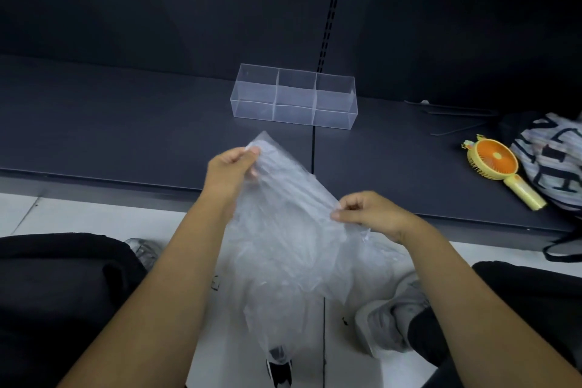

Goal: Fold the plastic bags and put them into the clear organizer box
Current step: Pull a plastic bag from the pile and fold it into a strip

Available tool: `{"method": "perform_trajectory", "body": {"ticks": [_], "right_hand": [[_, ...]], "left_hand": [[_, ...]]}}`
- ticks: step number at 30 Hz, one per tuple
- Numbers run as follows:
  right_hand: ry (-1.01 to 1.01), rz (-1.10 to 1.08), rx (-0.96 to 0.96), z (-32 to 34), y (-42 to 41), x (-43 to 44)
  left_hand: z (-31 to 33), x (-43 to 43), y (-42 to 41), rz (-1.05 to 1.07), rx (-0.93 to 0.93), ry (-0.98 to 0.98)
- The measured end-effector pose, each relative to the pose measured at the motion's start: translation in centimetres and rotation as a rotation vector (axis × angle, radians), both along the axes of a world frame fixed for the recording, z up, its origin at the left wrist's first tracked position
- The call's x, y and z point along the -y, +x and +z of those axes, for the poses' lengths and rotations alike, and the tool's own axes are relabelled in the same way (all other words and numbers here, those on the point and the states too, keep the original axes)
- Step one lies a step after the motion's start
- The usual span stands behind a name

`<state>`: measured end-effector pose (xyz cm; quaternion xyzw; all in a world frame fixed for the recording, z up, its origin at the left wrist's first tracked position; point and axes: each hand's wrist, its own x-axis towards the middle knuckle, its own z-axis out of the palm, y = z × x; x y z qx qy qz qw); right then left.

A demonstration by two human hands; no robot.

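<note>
Near: my left hand [231,172] and right hand [371,213] each pinch the upper edge of a crinkled translucent plastic bag [283,239], which hangs between them over the white floor [47,214]. Far: the clear three-compartment organizer box [293,96] stands on a dark grey shelf [126,123], a yellow-and-orange handheld fan [497,164] lying well to its right.

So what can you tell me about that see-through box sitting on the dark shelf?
The clear organizer box is a long, open-topped tray of transparent, rigid-looking plastic, split by two dividers into three compartments in a row, all apparently empty. It sits flat and upright on the dark shelf, across the seam between two panels. Only the shelf touches it.
</note>
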<state>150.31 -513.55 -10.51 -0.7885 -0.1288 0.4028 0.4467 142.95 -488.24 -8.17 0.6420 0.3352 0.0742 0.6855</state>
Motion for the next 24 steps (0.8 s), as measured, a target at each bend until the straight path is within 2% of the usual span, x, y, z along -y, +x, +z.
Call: {"method": "perform_trajectory", "body": {"ticks": [3,7,9,11,15,24], "right_hand": [[0.126,-0.067,-0.175,-0.4,0.2,0.9],[0.274,-0.231,-0.389,-1.6,0.1,1.5],[0.311,-0.207,-0.511,-2.0,-0.1,1.9],[0.323,-0.198,-0.55,-2.3,-0.2,2.3],[0.288,-0.474,-0.426,-3.4,0.9,2.2],[0.382,-0.959,-0.109,-1.1,8.4,0.6]], "left_hand": [[-1.0,-1.6,-0.2,0.149,-0.057,-0.012],[-2.6,-3.2,-0.1,0.234,-0.077,-0.022],[-3.3,-3.8,-0.1,0.26,-0.102,-0.046],[-4.2,-4.2,-0.2,0.291,-0.109,-0.094],[-5.7,-4.8,-0.3,0.321,-0.151,-0.114],[-6.2,-5.5,3.4,0.27,-0.205,-0.106]]}}
